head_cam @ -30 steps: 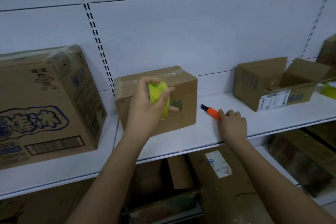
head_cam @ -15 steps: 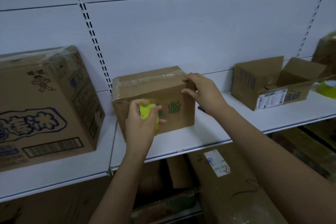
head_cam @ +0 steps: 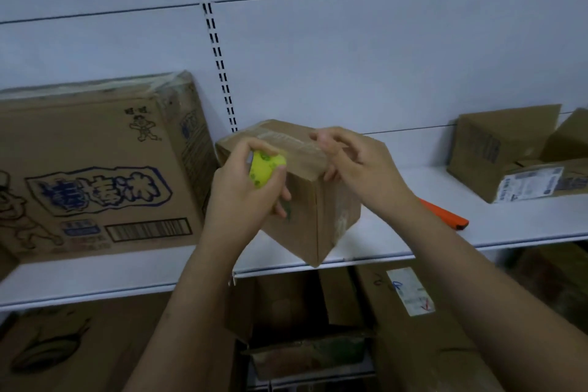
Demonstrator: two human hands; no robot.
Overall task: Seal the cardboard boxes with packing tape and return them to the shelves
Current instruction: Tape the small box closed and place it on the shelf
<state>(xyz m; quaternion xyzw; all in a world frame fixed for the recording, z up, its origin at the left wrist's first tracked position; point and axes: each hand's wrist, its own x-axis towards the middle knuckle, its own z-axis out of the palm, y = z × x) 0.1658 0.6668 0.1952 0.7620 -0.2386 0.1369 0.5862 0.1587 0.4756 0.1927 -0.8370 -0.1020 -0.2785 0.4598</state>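
Observation:
A small brown cardboard box (head_cam: 321,216) stands on the white shelf (head_cam: 381,239), turned so one corner points at me and reaches the shelf's front edge. Clear tape runs across its top. My left hand (head_cam: 245,194) grips a yellow-green tape roll (head_cam: 265,169) against the box's upper left front. My right hand (head_cam: 359,165) rests on the box's top right edge, fingers curled over the taped seam.
A large printed carton (head_cam: 95,169) fills the shelf's left side. An orange box cutter (head_cam: 445,216) lies on the shelf right of my arm. An open carton (head_cam: 515,153) with a shipping label sits far right. More boxes (head_cam: 397,312) stand below the shelf.
The small box has been rotated so a corner faces me. My right hand left the orange cutter and came onto the box top. The left hand rose with the tape roll.

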